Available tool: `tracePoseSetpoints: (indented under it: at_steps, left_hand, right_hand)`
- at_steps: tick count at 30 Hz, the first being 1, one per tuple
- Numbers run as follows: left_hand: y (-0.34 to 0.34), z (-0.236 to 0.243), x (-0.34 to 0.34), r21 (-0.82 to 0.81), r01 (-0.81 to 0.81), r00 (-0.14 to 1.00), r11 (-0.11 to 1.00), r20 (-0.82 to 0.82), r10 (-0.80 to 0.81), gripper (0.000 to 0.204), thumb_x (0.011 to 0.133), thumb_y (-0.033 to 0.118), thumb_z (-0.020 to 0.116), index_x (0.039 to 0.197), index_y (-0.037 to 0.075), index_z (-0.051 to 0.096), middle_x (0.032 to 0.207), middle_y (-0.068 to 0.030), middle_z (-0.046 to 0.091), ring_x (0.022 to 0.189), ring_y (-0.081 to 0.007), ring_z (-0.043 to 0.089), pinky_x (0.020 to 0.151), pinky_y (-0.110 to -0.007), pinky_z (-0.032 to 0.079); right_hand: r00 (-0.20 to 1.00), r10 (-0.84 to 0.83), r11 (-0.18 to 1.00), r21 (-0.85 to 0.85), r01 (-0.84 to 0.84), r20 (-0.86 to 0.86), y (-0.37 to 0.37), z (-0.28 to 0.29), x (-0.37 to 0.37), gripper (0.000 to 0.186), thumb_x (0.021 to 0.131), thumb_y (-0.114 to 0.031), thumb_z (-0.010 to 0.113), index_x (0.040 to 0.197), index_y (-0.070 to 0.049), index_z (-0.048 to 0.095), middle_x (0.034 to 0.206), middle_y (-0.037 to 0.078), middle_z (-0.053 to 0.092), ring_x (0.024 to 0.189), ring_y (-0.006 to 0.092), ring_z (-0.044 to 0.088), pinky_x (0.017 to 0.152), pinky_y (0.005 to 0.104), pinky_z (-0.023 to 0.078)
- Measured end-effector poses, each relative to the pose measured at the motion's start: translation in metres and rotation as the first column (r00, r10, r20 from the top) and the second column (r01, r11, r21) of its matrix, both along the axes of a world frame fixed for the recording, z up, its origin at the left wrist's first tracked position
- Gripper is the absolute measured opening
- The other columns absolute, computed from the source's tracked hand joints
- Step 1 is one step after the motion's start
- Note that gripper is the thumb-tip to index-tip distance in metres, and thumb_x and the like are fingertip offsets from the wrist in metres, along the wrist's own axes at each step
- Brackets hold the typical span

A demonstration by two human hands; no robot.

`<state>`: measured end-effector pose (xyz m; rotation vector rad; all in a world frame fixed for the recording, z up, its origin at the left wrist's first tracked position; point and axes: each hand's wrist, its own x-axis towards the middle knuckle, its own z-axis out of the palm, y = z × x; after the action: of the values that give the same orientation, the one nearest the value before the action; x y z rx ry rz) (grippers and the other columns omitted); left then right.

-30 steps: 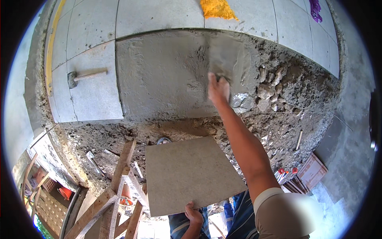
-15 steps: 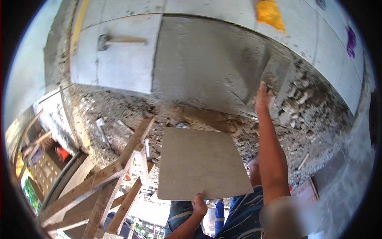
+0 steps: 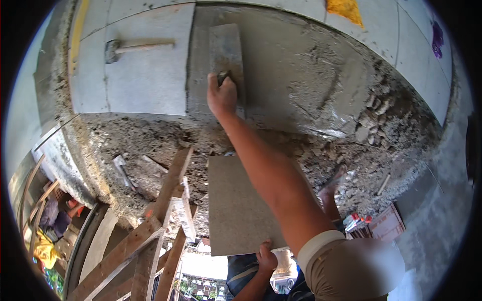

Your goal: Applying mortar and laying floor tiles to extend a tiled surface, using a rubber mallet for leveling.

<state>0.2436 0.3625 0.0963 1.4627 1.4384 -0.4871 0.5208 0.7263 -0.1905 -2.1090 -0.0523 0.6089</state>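
Observation:
My right hand (image 3: pixel 222 95) is closed round the dark handle of a long, rectangular plastering trowel (image 3: pixel 226 47). Its blade lies on the wet grey mortar (image 3: pixel 278 65), close to the edge of the laid light tile (image 3: pixel 145 83). Smooth mortar stretches across the middle, with a rougher, ridged patch at the right. Below, a large square grey tile (image 3: pixel 236 210) is held up in front of my legs. My left hand (image 3: pixel 266 257) grips its lower edge, thumb on the near face. My right forearm covers part of this tile's right side.
A hammer (image 3: pixel 138 47) rests on the laid tile. Broken rubble (image 3: pixel 396 118) borders the mortar at right and below. A wooden frame of planks (image 3: pixel 145 241) stands at lower left. A yellow cloth-like piece (image 3: pixel 345 11) lies on the far tiles. Another person (image 3: pixel 63 220) shows at far left.
My right hand has carried the trowel leftward across the mortar, from its right end to beside the laid tile. My left hand still grips the grey tile. A person has appeared at far left.

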Motion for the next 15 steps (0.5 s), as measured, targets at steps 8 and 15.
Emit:
tracePoseSetpoints:
  at_steps: [8, 15]
  left_hand:
    - [0.002, -0.003, 0.016, 0.015, -0.192, 0.981, 0.981, 0.03, 0.192, 0.038, 0.083, -0.007, 0.05, 0.117, 0.008, 0.055, 0.115, -0.0115, 0.063, 0.114, -0.0338, 0.061, 0.096, -0.051, 0.04]
    - [-0.006, 0.005, 0.016, -0.037, -0.007, 0.988, 0.999, -0.153, 0.001, 0.051, 0.079, -0.012, 0.047, 0.127, 0.005, 0.052, 0.129, -0.0142, 0.061, 0.123, -0.0334, 0.059, 0.101, -0.05, 0.038]
  right_hand:
    - [0.995, 0.042, 0.95, -0.306, -0.068, -0.091, -0.156, -0.009, 0.079, 0.064, 0.097, -0.059, 0.052, 0.078, 0.002, 0.062, 0.062, 0.013, 0.063, 0.058, 0.0239, 0.065, 0.05, 0.0443, 0.051]
    - [0.942, -0.249, 0.952, -0.237, 0.194, -0.227, -0.305, -0.012, 0.178, 0.055, 0.092, -0.053, 0.066, 0.112, -0.004, 0.052, 0.069, 0.002, 0.052, 0.047, 0.012, 0.049, 0.034, 0.0278, 0.04]
